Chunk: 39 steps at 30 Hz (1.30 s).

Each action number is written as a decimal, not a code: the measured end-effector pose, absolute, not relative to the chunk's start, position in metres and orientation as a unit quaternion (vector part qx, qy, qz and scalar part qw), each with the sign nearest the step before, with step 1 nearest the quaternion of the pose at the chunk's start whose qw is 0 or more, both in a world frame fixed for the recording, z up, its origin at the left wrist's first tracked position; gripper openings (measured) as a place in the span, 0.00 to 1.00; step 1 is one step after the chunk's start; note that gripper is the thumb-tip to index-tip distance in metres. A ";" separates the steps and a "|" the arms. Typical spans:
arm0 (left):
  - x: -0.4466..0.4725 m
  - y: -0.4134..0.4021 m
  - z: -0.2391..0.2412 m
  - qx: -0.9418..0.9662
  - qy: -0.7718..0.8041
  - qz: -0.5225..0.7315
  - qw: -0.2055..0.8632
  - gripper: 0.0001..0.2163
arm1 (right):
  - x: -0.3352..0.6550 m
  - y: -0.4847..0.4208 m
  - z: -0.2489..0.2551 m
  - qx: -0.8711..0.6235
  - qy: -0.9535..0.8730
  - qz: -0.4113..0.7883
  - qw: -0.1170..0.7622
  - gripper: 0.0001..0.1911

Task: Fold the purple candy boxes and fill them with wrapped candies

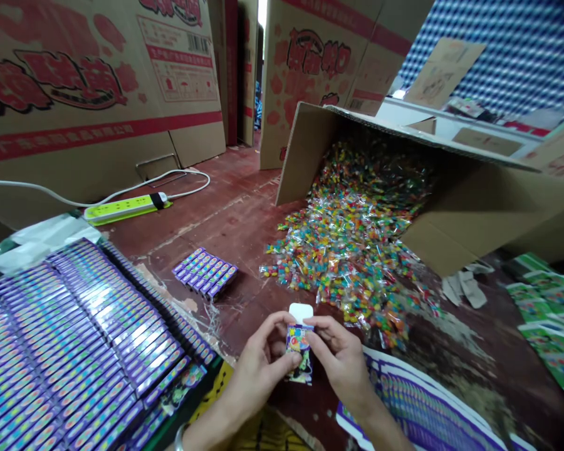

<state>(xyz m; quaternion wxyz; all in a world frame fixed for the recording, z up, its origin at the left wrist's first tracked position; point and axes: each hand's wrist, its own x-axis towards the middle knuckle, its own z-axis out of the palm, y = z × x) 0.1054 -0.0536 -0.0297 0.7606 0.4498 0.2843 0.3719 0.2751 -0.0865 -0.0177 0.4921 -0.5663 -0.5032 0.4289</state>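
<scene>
My left hand (263,363) and my right hand (338,357) pinch a small purple carton (299,341) between them, low in the middle of the view. Its white end flap (301,312) stands open at the top. A few filled purple cartons (205,272) lie side by side on the red-brown floor just beyond. Further out, a heap of small candy packets (352,250) in clear wrap spills from a tipped cardboard box (474,213).
Rows of filled purple cartons (66,344) cover the left. Flat purple carton blanks (418,407) lie under my right wrist. Green flat packs (549,319) sit at the right edge. A green power strip (122,208) with a white cable lies by tall cardboard boxes (89,94).
</scene>
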 end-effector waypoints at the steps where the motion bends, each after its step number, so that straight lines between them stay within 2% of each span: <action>1: 0.106 -0.054 -0.029 0.444 0.269 0.365 0.773 0.16 | 0.273 -0.087 -0.018 -0.568 -0.514 0.413 0.493 0.07; 7: 0.107 -0.054 -0.024 0.424 0.268 0.376 0.779 0.16 | 0.268 -0.082 -0.015 -0.552 -0.511 0.397 0.526 0.04; 10: 0.105 -0.054 -0.026 0.425 0.299 0.379 0.766 0.18 | 0.266 -0.079 -0.015 -0.543 -0.483 0.417 0.545 0.08; 20: 0.095 -0.053 -0.025 0.531 0.355 0.353 0.684 0.21 | 0.275 -0.057 0.001 -0.571 -0.468 0.518 0.432 0.13; 26: 0.086 -0.050 -0.028 0.567 0.353 0.318 0.673 0.26 | 0.277 -0.047 0.006 -0.560 -0.470 0.546 0.409 0.13; 30: 0.083 -0.047 -0.028 0.567 0.349 0.318 0.675 0.25 | 0.271 -0.050 0.005 -0.592 -0.525 0.467 0.394 0.12; 33: 0.082 -0.043 -0.026 0.538 0.336 0.342 0.694 0.19 | 0.267 -0.055 0.011 -0.588 -0.621 0.362 0.372 0.13; 37: 0.081 -0.038 -0.027 0.515 0.363 0.345 0.696 0.16 | 0.261 -0.061 0.023 -0.561 -0.742 0.247 0.273 0.08; 39: 0.083 -0.036 -0.028 0.524 0.391 0.347 0.673 0.16 | 0.254 -0.063 0.025 -0.550 -0.788 0.178 0.214 0.28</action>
